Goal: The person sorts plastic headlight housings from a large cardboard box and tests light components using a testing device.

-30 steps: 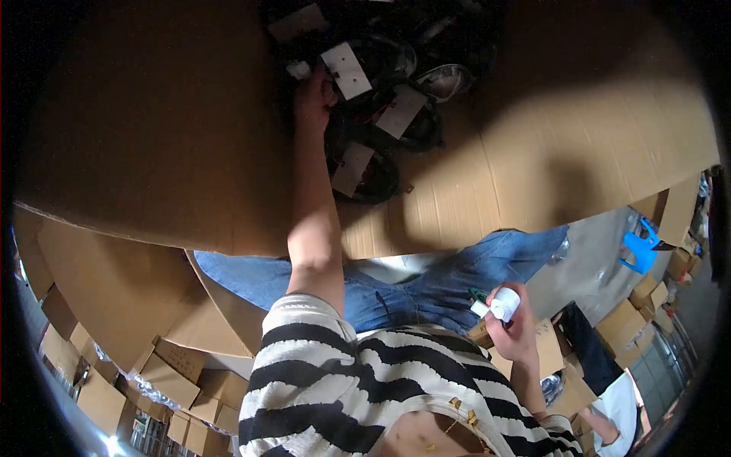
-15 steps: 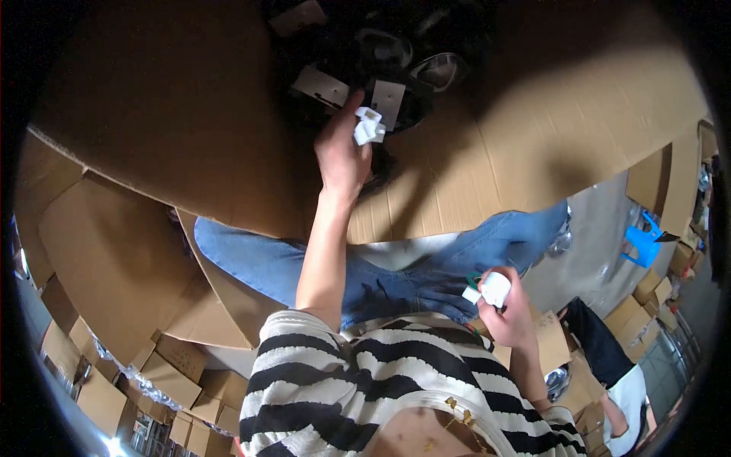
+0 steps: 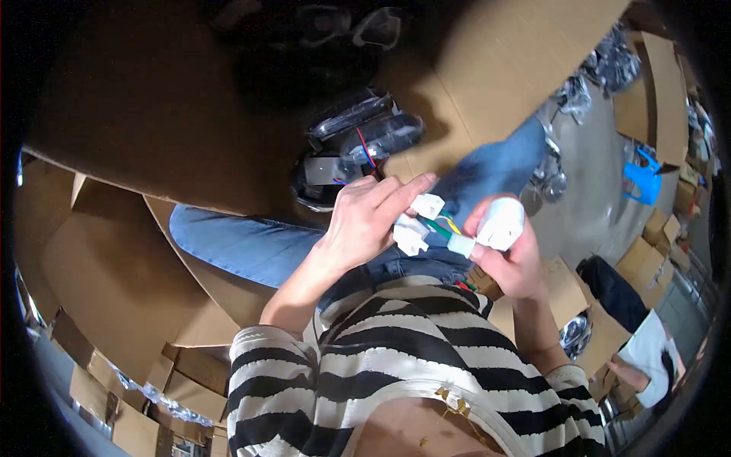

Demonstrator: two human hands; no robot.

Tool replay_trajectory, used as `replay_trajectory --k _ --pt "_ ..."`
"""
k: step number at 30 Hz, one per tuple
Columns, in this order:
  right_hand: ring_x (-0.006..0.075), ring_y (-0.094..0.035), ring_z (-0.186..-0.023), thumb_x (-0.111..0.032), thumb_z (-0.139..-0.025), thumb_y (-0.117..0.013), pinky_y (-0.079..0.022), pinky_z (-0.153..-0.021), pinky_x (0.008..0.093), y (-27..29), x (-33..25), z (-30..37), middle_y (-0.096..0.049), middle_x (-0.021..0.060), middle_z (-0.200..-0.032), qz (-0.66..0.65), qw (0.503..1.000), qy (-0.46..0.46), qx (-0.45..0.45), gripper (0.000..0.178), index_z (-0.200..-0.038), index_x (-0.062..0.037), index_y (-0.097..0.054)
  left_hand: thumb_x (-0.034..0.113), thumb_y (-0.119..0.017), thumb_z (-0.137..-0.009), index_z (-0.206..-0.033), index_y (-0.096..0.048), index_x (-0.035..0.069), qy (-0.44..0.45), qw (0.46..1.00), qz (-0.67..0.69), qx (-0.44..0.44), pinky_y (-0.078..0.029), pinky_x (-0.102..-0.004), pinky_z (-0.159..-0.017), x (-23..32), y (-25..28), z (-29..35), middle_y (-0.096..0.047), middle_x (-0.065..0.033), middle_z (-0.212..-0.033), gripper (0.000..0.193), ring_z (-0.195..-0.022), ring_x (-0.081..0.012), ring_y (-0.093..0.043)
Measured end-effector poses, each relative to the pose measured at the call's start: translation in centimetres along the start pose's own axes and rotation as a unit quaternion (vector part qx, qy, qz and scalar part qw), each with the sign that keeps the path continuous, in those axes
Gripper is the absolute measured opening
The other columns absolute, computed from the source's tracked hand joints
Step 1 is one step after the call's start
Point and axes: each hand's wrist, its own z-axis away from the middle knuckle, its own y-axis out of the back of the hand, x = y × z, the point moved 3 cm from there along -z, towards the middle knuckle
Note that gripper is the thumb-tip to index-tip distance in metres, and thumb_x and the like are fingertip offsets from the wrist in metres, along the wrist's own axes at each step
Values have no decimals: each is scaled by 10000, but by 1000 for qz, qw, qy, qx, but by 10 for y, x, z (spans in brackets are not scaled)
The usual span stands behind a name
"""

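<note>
Here, over our lap, our left hand (image 3: 364, 222) grasps two white plugs (image 3: 411, 236), near our right hand (image 3: 519, 263). That right hand is clenched around a white cylinder (image 3: 502, 223), with a small pale plug (image 3: 461, 244) at its fingertips; green and yellow wires (image 3: 439, 228) show between our two hands. Beyond them, a little to the left, we see dark plastic-wrapped parts (image 3: 392, 137) with a red-and-blue wire (image 3: 365, 148), beside brown cardboard (image 3: 457, 99). Far to the right, a blue stool (image 3: 643, 181) stands on the grey floor (image 3: 590, 164).

Dark parts (image 3: 390, 135) — on brown cardboard (image 3: 491, 87)
</note>
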Motion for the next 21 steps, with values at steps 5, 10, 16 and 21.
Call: replay_trajectory --k 5,10,16,21 --pt "73 -438 -766 44 -656 -465 -364 -661 199 1 1 0 -448 25 -836 -59 997 38 24 320 -955 -28 -376 129 -568 -556 -1022 -478 14 -34 999 21 0 -331 -265 -420 15 -13 3 -437 -43 -558 488 -457 -170 -437" --pt "67 -429 -744 50 -666 -456 -364 -649 196 0 4 6 -439 23 -827 -63 996 38 45 319 -962 -25 -364 143 -589 -552 -1016 -507 74 -32 998 -31 40 -321 -242 -417 17 -16 5 -431 -3 -569 476 -454 -133 -419" --pt "69 -428 -740 49 -683 -454 -364 -646 194 1 10 10 -435 30 -820 14 989 45 138 318 -974 -21 -348 124 -584 -549 -997 -528 102 -18 996 -60 65 -312 -239 -413 18 -14 7 -419 1 -562 452 -450 -131 -403" --pt "67 -422 -735 42 -687 -454 -362 -632 188 -6 13 12 -432 31 -817 48 983 66 163 315 -976 -24 -345 106 -555 -549 -997 -530 109 -33 993 -97 61 -296 -247 -416 20 -18 5 -390 -1 -566 448 -442 -130 -366"
